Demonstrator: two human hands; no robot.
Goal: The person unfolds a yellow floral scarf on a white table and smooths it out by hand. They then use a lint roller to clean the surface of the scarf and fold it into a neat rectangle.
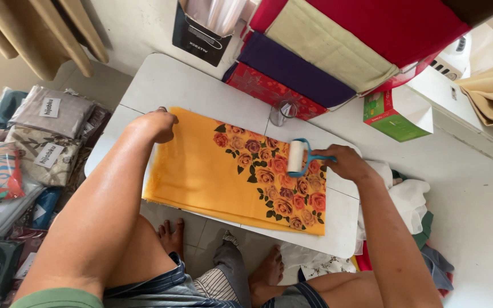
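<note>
Far left I've got a stack of folded fabrics in clear plastic packets [35, 142] lying on the floor beside the small white table [184, 82]. On to my left hand [158, 124]: it's curled into a loose fist, fingers tucked together, pressing down on the far left corner of the folded orange cloth [201, 165]. That cloth lies flat across the table, plain orange on the left, a band of printed roses [275, 177] running down its right part. Over the roses sits the lint roller [296, 155], white drum with a blue frame, resting on the cloth near its far edge. My right hand [346, 162] has the blue handle, fingers wrapped shut around it. Just beyond the roller, a small clear glass [283, 112] stands on the table. Behind it, folded red, purple and beige fabrics [315, 63] are stacked. Further right, a green and white box [397, 114], and loose white cloth [409, 199] heaped beside the table.
</note>
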